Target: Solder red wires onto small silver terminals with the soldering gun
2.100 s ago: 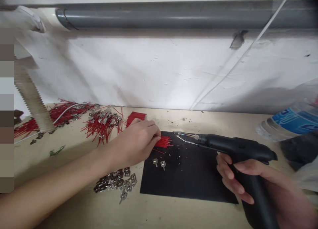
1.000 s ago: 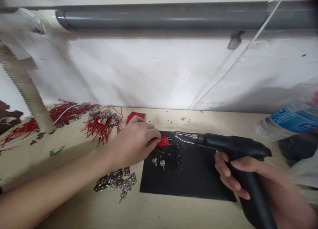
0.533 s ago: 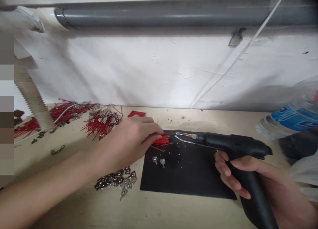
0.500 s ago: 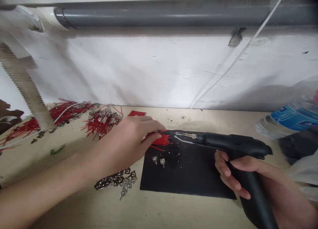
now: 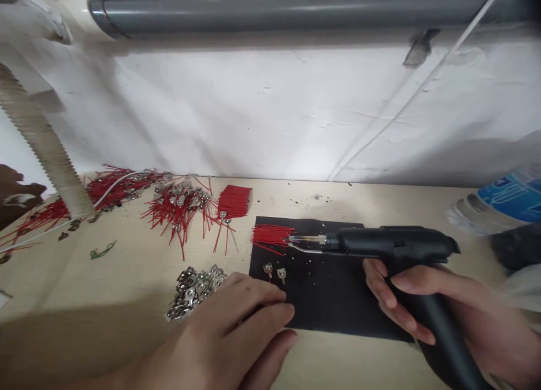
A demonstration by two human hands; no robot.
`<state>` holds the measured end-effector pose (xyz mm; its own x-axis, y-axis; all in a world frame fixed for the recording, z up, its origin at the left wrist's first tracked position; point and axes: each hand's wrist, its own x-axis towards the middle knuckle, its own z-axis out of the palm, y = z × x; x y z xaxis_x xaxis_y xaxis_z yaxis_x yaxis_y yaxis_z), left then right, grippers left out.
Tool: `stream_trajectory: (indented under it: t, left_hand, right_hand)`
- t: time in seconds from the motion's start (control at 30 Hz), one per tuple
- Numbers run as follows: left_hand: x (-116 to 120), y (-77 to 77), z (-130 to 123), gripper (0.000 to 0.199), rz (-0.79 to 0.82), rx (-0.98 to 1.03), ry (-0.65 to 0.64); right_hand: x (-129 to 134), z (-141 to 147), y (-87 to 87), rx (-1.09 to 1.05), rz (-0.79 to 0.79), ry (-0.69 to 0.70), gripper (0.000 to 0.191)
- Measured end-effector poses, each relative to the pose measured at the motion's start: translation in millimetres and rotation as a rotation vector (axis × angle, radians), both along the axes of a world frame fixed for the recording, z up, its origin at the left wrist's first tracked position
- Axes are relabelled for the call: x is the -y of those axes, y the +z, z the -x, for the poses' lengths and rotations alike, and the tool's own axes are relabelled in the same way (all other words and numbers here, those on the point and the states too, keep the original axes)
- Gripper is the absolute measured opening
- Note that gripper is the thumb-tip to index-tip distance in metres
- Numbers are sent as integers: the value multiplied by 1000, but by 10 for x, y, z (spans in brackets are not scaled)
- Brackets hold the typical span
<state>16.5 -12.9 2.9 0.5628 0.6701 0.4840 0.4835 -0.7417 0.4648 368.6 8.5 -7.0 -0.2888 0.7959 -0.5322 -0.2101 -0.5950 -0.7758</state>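
Note:
My right hand (image 5: pixel 406 294) is wrapped round the handle of a black soldering gun (image 5: pixel 380 243). The gun points left, its tip at the right ends of a row of red wires (image 5: pixel 273 235) on a black mat (image 5: pixel 338 300). Below the wires, two small metal terminals (image 5: pixel 267 269) lie on the mat. My left hand (image 5: pixel 240 328) is over the mat's lower left edge, fingers slightly bent and apart, with nothing visible in them. Just behind it sits a pile of metal terminals (image 5: pixel 190 291).
Behind the mat's left corner lies a stack of red wires (image 5: pixel 234 201). Farther left are heaps of red wires with terminals (image 5: pixel 180 201), a green wire (image 5: pixel 102 251) and a ribbed hose (image 5: pixel 46 136). A bottle (image 5: pixel 507 195) stands at right.
My left hand has moved from the red wires down toward the mat's front left edge, uncovering the wires. The gun tip has come left to the wire ends. The view has shifted slightly.

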Motion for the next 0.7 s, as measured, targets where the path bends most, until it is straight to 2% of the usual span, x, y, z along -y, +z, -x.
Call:
stream_trajectory:
  t: [0.1, 0.27, 0.4, 0.7]
  left_hand:
    - [-34, -67, 26, 33, -82, -54, 37]
    - [-194, -123, 73, 30, -271, -271, 3]
    - [-262, -148, 99, 27, -270, -307, -23]
    - [-293, -97, 120, 27, -295, -363, -36]
  right_hand:
    - [11, -9, -28, -7, 0, -1, 46]
    - [45, -12, -54, 4, 10, -56, 46]
    - [43, 6, -46, 11, 3, -84, 44]
    - [47, -7, -10, 4, 12, -72, 48]
